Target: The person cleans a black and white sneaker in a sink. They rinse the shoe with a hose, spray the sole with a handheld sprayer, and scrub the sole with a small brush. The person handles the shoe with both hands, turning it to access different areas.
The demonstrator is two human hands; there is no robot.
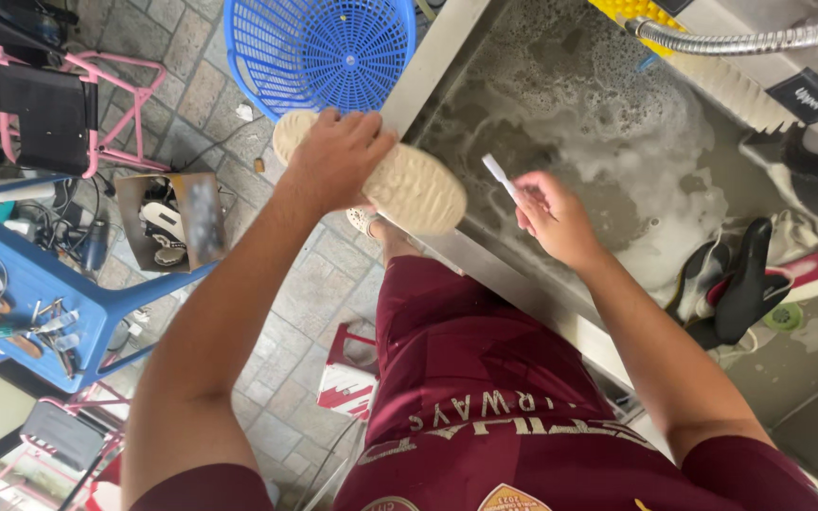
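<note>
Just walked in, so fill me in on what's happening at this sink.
A person stands at a soapy sink. The left hand holds a cream shoe sole-up by its middle. The right hand holds a small white brush beside the sole, not touching it. More shoes lie in the sink, and a blue basket sits on the floor.

One cream-soled shoe [400, 180], one white toothbrush [501, 177], one blue basket [333, 47], two hands, one metal hose [750, 40].
</note>
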